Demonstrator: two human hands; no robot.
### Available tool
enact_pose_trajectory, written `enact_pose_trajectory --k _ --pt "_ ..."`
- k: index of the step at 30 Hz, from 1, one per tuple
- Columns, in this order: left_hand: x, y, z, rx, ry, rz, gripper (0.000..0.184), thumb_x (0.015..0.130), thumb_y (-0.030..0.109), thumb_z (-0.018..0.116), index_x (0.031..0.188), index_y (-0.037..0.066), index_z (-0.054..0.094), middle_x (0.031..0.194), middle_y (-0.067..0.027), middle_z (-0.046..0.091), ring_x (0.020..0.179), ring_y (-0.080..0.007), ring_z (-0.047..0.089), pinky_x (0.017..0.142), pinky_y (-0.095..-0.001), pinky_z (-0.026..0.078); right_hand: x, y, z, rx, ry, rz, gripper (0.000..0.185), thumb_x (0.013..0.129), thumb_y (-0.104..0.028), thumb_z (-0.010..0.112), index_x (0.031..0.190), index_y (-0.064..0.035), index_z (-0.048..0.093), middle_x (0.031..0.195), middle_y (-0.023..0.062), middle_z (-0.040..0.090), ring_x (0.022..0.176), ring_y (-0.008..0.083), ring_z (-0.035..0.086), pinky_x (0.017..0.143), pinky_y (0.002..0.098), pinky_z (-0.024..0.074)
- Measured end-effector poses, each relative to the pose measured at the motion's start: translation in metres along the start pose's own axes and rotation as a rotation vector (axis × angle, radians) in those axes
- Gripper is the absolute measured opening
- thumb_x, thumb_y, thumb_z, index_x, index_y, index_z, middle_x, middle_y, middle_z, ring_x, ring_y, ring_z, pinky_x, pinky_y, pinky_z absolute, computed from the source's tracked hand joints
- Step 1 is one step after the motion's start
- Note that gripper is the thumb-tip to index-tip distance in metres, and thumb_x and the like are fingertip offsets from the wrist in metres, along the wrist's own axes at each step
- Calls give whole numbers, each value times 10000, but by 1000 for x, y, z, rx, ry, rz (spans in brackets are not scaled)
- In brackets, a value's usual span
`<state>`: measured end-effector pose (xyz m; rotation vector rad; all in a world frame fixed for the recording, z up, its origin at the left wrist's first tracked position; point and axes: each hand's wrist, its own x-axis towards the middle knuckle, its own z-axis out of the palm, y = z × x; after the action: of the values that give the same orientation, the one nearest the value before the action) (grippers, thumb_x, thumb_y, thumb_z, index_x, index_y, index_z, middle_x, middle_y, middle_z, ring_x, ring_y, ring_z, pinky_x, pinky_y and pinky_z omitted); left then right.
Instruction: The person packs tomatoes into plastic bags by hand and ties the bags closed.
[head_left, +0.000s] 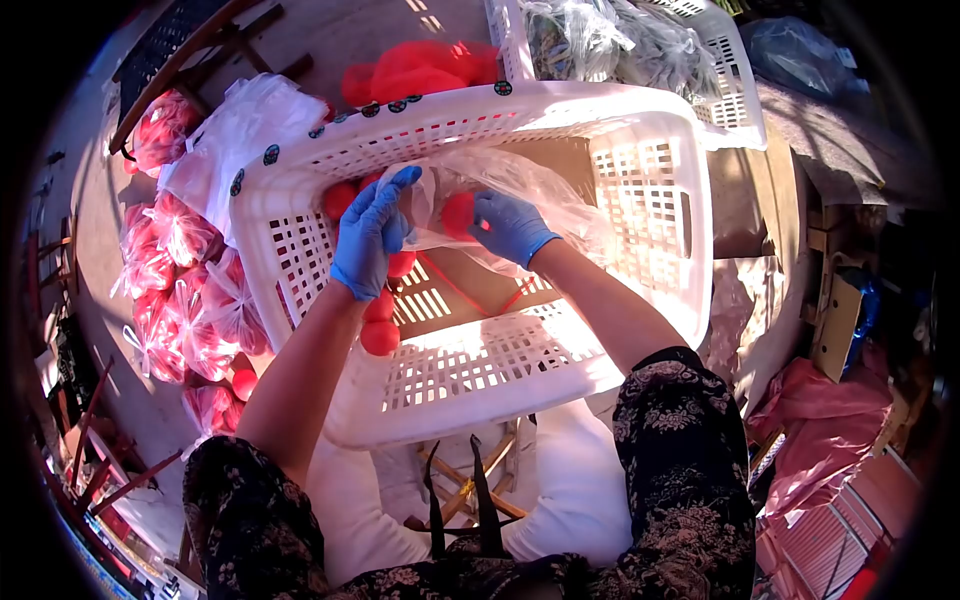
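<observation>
Filled bags (195, 325) lie at nine o'clock; inside the white basket (470, 425), a clear bag (560, 190) looks barely begun; left hand (370, 235) pinches it, right hand (508, 228) grasps a red ball (457, 213); loose balls (380, 337) remain toward eight o'clock.

The white slotted basket (480, 413) carries red balls (380, 337) along its left side.

A wrinkled clear plastic bag (530, 180) is held spread over the white perforated basket (655, 205); one red ball (457, 214) is held against it, others (380, 337) grouped at left.
</observation>
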<state>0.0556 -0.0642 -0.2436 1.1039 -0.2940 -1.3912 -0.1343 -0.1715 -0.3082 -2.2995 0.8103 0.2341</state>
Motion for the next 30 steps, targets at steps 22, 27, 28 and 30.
enact_pose_trajectory --k 22,27,28,30 --pt "-89 75 17 309 29 -85 234 874 155 528 1030 16 633 760 -10 618 599 -65 508 616 -195 436 -160 -6 -104 -658 78 333 706 773 -453 572 1344 -113 332 900 150 633 915 277 583 956 435 289" --pt "-153 149 37 313 109 68 228 859 132 526 1028 39 649 599 57 455 529 -44 372 517 -191 346 -188 -72 -161 -796 294 107 782 774 -394 598 1399 -164 188 660 113 602 690 256 597 790 394 362" --pt "-171 166 40 311 121 140 238 855 133 528 1034 23 641 588 56 440 523 -47 359 520 -199 344 -194 -92 -174 -810 334 103 820 772 -398 602 1409 -154 147 635 114 591 641 256 587 771 399 369" --pt "-216 193 30 238 104 241 274 855 144 521 1056 -17 615 573 56 404 515 -51 330 532 -216 336 -212 -140 -200 -722 417 114 908 765 -416 611 1422 -108 65 585 106 561 502 255 538 679 401 406"
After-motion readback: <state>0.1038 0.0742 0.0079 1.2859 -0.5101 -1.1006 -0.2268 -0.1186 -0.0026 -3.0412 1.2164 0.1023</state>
